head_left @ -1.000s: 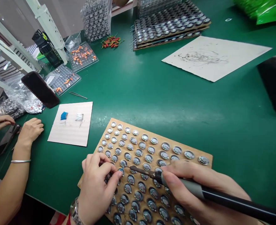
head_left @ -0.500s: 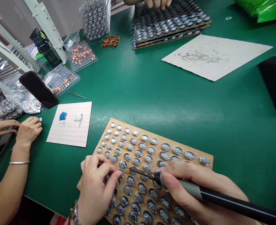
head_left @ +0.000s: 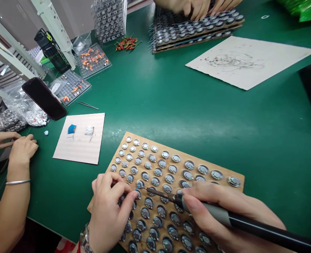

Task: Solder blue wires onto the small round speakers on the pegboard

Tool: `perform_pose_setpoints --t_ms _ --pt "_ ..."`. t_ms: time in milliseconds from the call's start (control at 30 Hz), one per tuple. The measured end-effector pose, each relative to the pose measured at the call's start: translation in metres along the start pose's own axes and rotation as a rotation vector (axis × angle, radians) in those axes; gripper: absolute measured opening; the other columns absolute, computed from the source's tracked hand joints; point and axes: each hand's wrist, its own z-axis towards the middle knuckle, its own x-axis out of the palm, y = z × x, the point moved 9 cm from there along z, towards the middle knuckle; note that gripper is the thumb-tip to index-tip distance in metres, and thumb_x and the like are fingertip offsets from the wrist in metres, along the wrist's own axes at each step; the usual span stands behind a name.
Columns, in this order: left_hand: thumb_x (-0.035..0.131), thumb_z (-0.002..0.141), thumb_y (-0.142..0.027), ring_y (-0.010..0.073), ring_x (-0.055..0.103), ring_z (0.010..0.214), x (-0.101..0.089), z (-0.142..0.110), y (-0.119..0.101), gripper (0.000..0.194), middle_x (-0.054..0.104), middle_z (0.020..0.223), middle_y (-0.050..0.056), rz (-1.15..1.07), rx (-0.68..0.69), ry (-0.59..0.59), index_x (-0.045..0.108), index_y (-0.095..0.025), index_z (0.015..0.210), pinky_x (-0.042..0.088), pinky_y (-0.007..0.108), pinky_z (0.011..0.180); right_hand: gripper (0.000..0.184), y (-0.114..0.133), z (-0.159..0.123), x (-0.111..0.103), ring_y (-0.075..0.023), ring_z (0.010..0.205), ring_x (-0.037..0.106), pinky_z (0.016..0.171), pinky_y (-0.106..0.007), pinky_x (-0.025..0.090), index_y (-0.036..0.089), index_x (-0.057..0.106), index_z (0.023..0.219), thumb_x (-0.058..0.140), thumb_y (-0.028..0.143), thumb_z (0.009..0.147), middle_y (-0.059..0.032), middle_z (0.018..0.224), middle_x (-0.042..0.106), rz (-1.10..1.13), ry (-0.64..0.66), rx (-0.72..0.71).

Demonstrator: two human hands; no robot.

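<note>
Green matting of the workbench (head_left: 187, 102) carried a perforated brown board (head_left: 219, 170) filled with rows of small round metal-rimmed speaker units (head_left: 168, 177). The right hand (head_left: 224, 214) was closed in a pen grip around a grey-and-black soldering iron (head_left: 219, 215), its tip at one unit near the board's left edge. The left hand (head_left: 109, 214) pinched a short blue wire (head_left: 137, 187) against that same unit. Good work here probably called for a braced wrist, a brief touch of the tip, and the wire held motionless.
</note>
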Motion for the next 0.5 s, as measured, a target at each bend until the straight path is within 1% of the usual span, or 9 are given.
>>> perform_pose_setpoints --t_ms 133,267,433,500 --pt "0.059 0.092 -0.024 0.0218 0.053 0.092 0.000 0.001 0.000 0.012 0.058 0.093 0.002 0.018 -0.002 -0.003 0.064 -0.024 0.081 0.039 0.041 0.081 0.024 -0.002 0.000 0.002 -0.0138 0.052 0.068 0.048 -0.019 0.055 0.025 0.063 0.073 0.054 0.030 0.095 0.0011 0.065 0.071 0.014 0.027 0.013" --pt "0.058 0.092 -0.024 0.0218 0.053 0.092 0.000 0.001 0.001 0.012 0.059 0.093 0.003 0.027 0.001 -0.005 0.064 -0.024 0.081 0.039 0.041 0.081 0.023 0.002 0.000 0.002 -0.0138 0.051 0.067 0.047 -0.020 0.054 0.025 0.062 0.075 0.053 0.029 0.095 0.0016 0.065 0.071 -0.002 0.021 -0.021" --pt "0.058 0.092 -0.023 0.0216 0.053 0.092 0.000 0.001 -0.001 0.012 0.059 0.093 0.003 0.028 0.011 -0.007 0.064 -0.024 0.082 0.040 0.040 0.080 0.007 0.010 -0.004 0.001 -0.0139 0.055 0.069 0.049 -0.022 0.055 0.027 0.057 0.088 0.055 0.027 0.094 0.0024 0.069 0.071 -0.062 -0.001 -0.129" --pt "0.059 0.092 -0.023 0.0217 0.053 0.092 0.000 0.001 -0.001 0.012 0.058 0.093 0.003 0.028 0.009 -0.008 0.064 -0.024 0.082 0.039 0.040 0.081 0.003 0.013 -0.006 0.001 -0.0142 0.056 0.069 0.049 -0.023 0.054 0.027 0.054 0.091 0.054 0.026 0.095 0.0024 0.068 0.070 -0.075 0.003 -0.163"
